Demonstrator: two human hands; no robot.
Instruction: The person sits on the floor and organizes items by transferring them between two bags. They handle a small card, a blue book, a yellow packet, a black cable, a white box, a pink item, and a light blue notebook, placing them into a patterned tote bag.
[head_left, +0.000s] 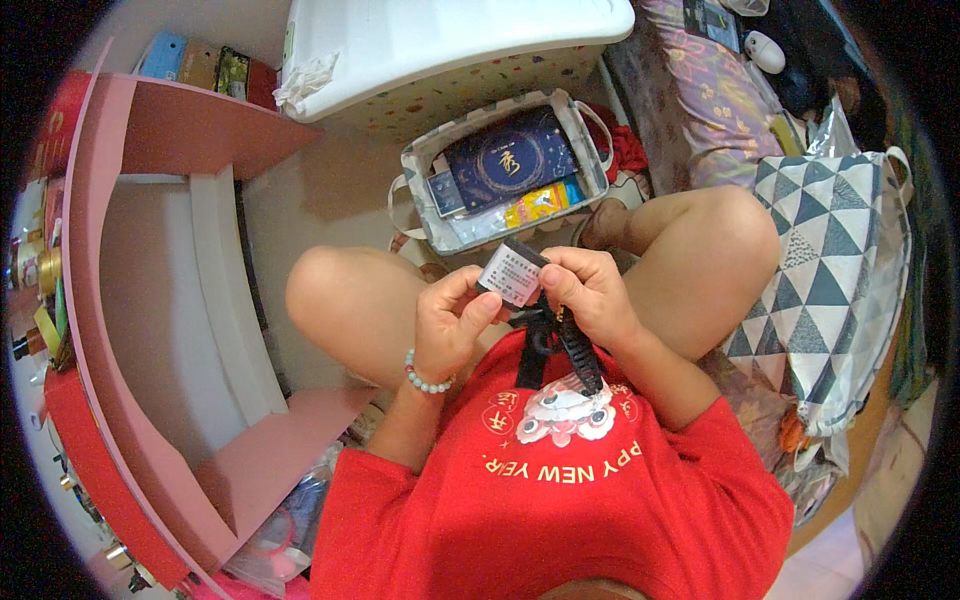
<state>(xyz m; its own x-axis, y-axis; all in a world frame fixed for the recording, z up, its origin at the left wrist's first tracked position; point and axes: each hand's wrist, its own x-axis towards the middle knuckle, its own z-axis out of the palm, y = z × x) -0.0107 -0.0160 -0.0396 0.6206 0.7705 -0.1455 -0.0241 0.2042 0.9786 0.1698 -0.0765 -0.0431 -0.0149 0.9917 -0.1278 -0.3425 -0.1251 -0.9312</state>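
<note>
Between my two hands is a small flat black box (512, 273) with a pale label that bears small print. My left hand (454, 311) pinches its left side and lower corner between thumb and fingers. At the right edge, my right hand (589, 289) grips it with thumb and forefinger. A black strap (534, 349) and a ribbed black piece (579, 349) hang below, in front of my red shirt. Just beyond my hands stands a fabric storage basket (495, 238). In it lie a dark blue box (480, 169) with gold markings, a yellow packet (536, 206) and a small dark packet (445, 193).
A pink shelf unit (277, 435) stands at the left, with bottles along its outer side. Ahead is a white-topped storage box (450, 45) with crumpled tissue (309, 79) on it. A triangle-patterned fabric bag (821, 277) sits at the right, near a white computer mouse (765, 51).
</note>
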